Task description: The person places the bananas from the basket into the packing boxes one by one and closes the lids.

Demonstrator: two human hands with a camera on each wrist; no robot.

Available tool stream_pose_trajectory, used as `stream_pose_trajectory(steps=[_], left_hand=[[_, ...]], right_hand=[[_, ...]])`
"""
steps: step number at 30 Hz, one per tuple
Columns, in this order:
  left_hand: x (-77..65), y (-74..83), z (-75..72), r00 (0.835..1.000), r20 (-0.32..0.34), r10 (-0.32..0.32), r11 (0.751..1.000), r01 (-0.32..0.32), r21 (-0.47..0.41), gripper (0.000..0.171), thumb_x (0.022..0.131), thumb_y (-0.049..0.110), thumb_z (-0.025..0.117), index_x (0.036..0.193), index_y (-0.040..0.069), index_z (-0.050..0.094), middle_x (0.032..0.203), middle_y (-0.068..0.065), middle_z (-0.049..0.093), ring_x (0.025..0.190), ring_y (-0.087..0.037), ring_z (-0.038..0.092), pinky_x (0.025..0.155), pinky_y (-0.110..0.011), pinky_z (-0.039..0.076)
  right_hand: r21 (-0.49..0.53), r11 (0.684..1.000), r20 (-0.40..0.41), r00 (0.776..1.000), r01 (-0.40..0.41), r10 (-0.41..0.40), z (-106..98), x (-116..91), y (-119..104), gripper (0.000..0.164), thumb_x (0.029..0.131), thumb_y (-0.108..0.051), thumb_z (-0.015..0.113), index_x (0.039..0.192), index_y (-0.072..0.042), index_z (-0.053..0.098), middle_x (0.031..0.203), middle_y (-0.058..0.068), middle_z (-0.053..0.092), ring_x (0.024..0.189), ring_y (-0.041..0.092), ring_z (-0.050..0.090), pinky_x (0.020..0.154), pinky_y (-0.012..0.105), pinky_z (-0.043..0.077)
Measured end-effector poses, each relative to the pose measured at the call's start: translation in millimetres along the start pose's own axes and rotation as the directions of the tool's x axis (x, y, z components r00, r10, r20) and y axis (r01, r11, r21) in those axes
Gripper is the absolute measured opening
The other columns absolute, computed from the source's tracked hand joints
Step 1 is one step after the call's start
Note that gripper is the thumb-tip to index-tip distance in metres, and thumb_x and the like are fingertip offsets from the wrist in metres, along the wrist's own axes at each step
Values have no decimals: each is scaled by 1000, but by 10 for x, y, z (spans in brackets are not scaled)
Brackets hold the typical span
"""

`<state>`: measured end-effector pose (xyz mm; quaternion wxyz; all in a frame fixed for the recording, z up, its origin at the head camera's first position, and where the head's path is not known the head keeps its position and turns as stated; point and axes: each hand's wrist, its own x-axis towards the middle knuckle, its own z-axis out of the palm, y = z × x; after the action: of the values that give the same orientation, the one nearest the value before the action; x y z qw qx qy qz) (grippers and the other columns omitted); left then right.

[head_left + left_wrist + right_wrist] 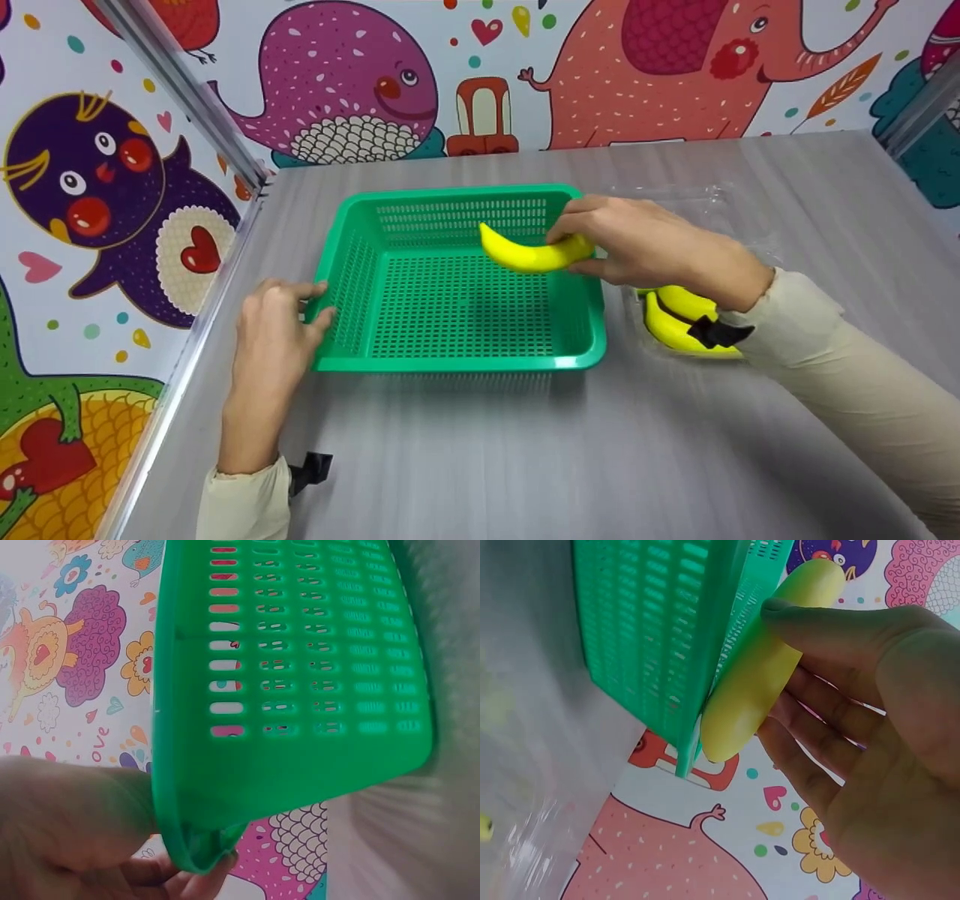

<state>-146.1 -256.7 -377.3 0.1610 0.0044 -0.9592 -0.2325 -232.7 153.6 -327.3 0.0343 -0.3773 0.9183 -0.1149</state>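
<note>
A yellow banana (532, 253) is held by my right hand (637, 240) over the right side of a green plastic basket (457, 363). Thumb and fingers pinch the banana at its right end, and the other end points left over the basket. In the right wrist view the banana (757, 675) overlaps the basket's rim (716, 637). My left hand (274, 330) grips the basket's left rim, fingers curled under the lip in the left wrist view. More bananas (679, 322) lie in a clear plastic tray (675, 193) right of the basket, partly hidden by my right forearm.
The basket stands on a grey wood-grain table (465, 450). Behind it rises a wall panel (480, 75) printed with cartoon animals, and another decorated panel (112, 285) borders the left side. Metal posts (180, 82) mark the corners.
</note>
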Motion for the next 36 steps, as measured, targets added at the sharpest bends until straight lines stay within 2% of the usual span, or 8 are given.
stream_pose_trajectory(steps=[11, 18, 26, 36], left_hand=[[-7, -8, 17, 1000, -15, 6, 1000, -6, 10, 32, 86, -2, 87, 118, -5, 81, 108, -34, 76, 93, -45, 74, 78, -59, 61], [-17, 5, 10, 1000, -21, 8, 1000, -7, 14, 31, 86, -1, 87, 117, -4, 82, 104, -33, 75, 92, -44, 74, 78, -59, 60], [-13, 0, 20, 1000, -22, 16, 1000, -16, 15, 31, 86, -2, 87, 117, -5, 81, 103, -33, 75, 91, -44, 73, 77, -59, 60], [-15, -2, 13, 1000, -18, 17, 1000, -17, 10, 31, 87, -2, 86, 118, -5, 81, 105, -33, 75, 92, -44, 73, 78, -58, 62]], right_hand=[[-9, 1000, -24, 1000, -6, 6, -6, -260, 125, 44, 86, -15, 93, 128, -12, 79, 120, 6, 75, 107, 23, 69, 89, 45, 66], [-7, 1000, -49, 999, -20, 20, 27, -468, 197, 40, 84, -13, 94, 122, -13, 80, 109, 2, 73, 98, 18, 67, 83, 42, 66], [11, 998, -47, 997, -58, 58, 41, -709, 299, 40, 84, -10, 93, 121, -13, 80, 113, 1, 76, 100, 18, 68, 85, 44, 67], [53, 992, -15, 993, -119, 120, 48, -1026, 434, 47, 84, -8, 93, 128, -18, 79, 122, -1, 77, 106, 19, 71, 87, 48, 68]])
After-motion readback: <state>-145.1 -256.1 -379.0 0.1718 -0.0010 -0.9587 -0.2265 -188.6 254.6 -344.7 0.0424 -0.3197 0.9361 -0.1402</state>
